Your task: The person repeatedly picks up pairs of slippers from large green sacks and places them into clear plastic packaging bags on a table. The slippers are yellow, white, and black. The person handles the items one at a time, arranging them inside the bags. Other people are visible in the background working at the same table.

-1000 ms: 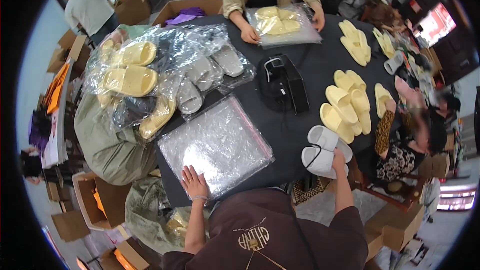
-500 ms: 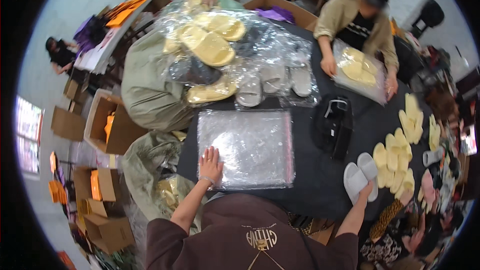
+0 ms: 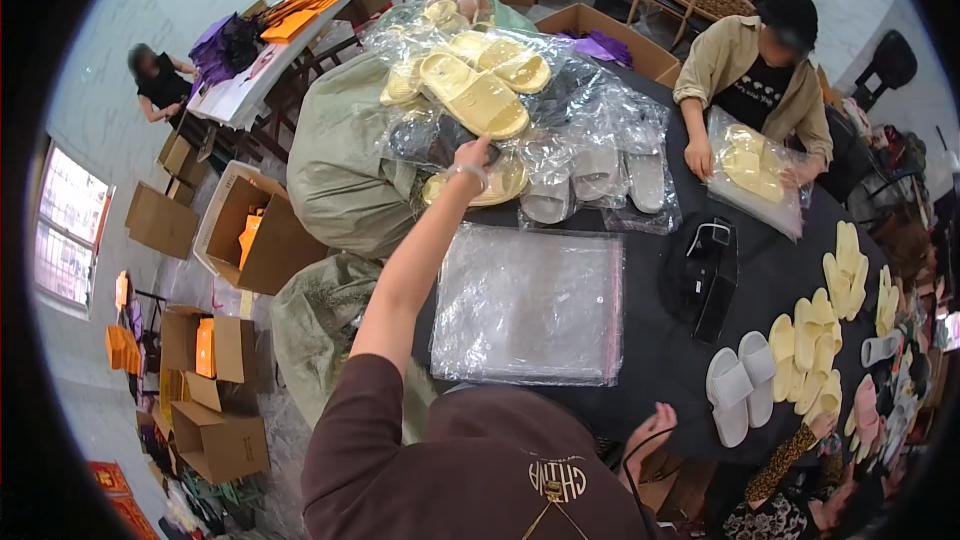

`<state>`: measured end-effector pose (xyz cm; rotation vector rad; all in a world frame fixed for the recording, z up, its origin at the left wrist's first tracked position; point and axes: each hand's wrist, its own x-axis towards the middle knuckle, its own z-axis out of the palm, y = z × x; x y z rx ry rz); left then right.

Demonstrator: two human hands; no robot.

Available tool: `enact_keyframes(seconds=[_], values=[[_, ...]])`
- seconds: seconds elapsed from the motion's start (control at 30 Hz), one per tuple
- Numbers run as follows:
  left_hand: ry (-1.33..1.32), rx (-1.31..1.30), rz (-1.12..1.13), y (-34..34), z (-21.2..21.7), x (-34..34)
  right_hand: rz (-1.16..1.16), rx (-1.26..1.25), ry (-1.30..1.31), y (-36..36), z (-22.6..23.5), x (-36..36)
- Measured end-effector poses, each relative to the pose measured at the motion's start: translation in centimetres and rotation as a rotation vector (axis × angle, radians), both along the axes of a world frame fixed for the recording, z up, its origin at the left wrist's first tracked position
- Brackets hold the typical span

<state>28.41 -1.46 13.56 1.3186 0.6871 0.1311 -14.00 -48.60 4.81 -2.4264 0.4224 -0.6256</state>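
Observation:
My left hand (image 3: 472, 156) reaches across the table to the heel of a yellow slipper (image 3: 474, 95) in clear plastic, on top of a pile. It touches or nearly touches it; its fingers are bunched and too small to show a grip. My right hand (image 3: 652, 427) hangs at the table's near edge, fingers apart, holding nothing, with a dark cord beside it. A pair of grey slippers (image 3: 742, 390) lies right of that hand. In front of me a stack of clear plastic bags (image 3: 530, 305) lies flat. Bagged grey slippers (image 3: 598, 180) sit beyond it.
A black open case (image 3: 715, 290) stands right of the bags. Several loose yellow slippers (image 3: 806, 345) lie along the right edge. Across the table a co-worker (image 3: 755, 80) handles bagged yellow slippers (image 3: 752, 168). Large green sacks (image 3: 345, 160) and cardboard boxes (image 3: 262, 235) are at left.
My left hand has left the bag stack and reached forward to the bagged slippers. My right hand has let go of the grey slippers and drawn back toward me. The view has shifted.

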Motion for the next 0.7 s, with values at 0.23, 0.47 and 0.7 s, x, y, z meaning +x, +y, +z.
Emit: enact_keyframes(seconds=[0.23,0.47,0.7], values=[[-0.084,-0.436,0.308,1.0,-0.2,6.8,0.198,0.146,-0.016,6.7,1.0,1.8],[-0.556,-0.378,0.097,-0.7,8.0,-1.9,0.184,0.100,-0.017,5.3,2.6,1.5],[-0.543,-0.535,-0.344,2.8,9.7,-17.3,0.271,0.323,0.038,8.1,4.5,5.4]])
